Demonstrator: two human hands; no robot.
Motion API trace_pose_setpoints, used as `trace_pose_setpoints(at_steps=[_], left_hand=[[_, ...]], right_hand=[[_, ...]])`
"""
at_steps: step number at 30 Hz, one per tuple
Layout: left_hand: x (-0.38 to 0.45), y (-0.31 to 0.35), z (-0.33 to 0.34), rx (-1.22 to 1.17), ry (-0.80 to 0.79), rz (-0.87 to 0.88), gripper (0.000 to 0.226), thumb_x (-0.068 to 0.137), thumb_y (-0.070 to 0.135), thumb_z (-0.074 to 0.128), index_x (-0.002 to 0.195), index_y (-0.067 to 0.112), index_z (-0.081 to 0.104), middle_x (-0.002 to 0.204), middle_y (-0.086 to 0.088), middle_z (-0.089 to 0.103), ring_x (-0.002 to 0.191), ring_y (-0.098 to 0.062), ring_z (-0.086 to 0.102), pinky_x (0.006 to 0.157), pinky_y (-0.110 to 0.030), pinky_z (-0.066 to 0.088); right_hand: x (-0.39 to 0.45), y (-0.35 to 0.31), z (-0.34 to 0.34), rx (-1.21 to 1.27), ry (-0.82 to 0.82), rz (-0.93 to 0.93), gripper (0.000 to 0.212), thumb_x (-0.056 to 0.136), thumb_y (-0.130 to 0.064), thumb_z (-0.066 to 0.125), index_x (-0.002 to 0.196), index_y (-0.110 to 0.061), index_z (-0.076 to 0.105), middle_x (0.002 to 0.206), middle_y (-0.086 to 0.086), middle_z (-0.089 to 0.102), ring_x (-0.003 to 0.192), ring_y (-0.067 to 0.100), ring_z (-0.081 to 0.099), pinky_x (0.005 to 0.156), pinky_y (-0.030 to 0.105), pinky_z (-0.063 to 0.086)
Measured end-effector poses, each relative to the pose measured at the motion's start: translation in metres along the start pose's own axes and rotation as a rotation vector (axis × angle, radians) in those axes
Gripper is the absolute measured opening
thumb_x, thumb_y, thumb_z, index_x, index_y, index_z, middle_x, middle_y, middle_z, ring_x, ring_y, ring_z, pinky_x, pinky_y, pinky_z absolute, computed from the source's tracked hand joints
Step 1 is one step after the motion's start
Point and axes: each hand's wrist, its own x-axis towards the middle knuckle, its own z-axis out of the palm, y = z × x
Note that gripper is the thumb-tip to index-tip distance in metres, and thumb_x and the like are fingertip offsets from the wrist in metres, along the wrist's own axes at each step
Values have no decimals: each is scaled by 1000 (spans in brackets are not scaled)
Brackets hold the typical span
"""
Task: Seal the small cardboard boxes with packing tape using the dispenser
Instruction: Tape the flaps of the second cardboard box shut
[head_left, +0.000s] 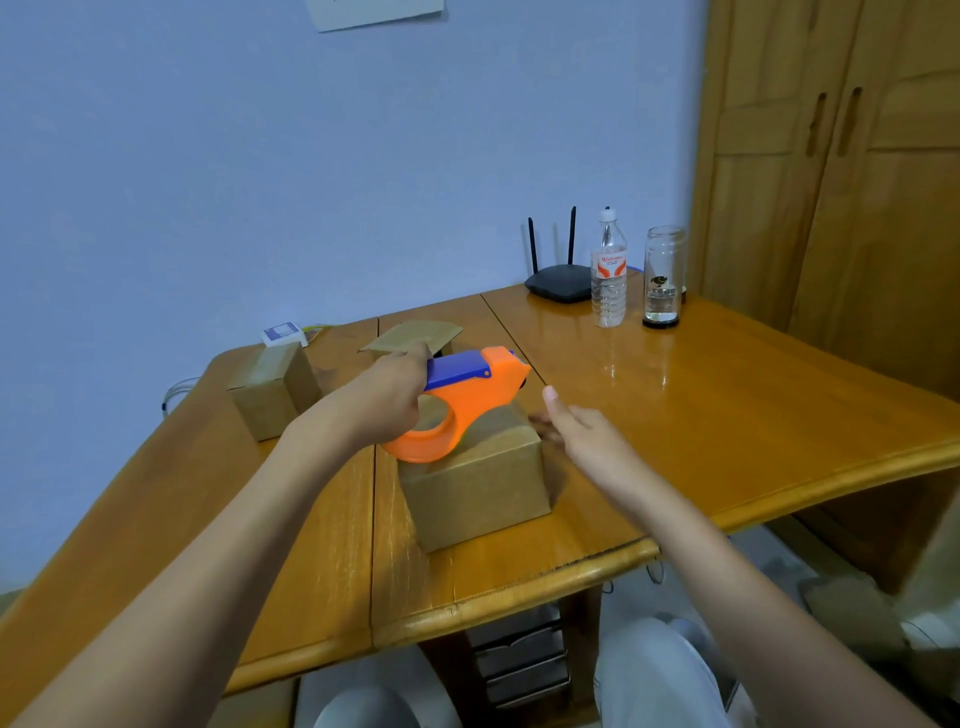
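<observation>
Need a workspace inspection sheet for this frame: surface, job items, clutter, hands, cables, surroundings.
Surface: glossy wooden table.
Job's things: orange tape dispenser on the near box; second box behind left; flat cardboard beyond.
Clutter: router, water bottle, glass jar, small white box.
Hands: left hand grips the dispenser; right hand open beside the near box.
Cables: one at the table's left edge.
Surroundings: blue wall, wooden wardrobe.

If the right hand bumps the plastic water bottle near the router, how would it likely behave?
The water bottle stands tall and narrow, so it would probably tip rather than slide. It looks only partly filled, so likely light. The glossy table may let it skid, and once down its round body could roll. The right hand is well short of it.
</observation>
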Motion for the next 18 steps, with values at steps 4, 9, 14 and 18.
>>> trace_pose_setpoints(at_steps=[4,9,14,18], left_hand=[[-1,0,-2,-12,0,-3,38,90,-5,49,123,13,45,105,-12,61,89,-24,59,79,-36,51],[-3,3,-3,-14,-9,-6,40,89,-5,50,124,12,45,105,-10,59,90,-23,58,81,-37,52],[-4,-5,-8,68,-1,-10,37,89,-5,44,121,13,44,103,-9,56,86,-22,53,70,-32,43],[-9,-7,-7,98,9,-10,37,91,-5,44,122,15,43,106,-9,57,87,-20,51,69,-28,38]], right_hand=[[9,-13,-9,-209,-335,-112,123,64,-77,71,159,-35,6,160,-8,30,145,16,33,118,39,34],[29,-2,2,-246,-336,-101,112,62,-44,95,150,-30,27,134,-13,55,120,9,56,97,26,49],[32,4,3,-241,-315,-140,118,58,-51,94,151,-37,23,136,-18,52,121,6,55,101,27,47],[32,3,1,-233,-333,-156,117,60,-47,95,151,-38,23,136,-17,53,120,6,55,96,23,46]])
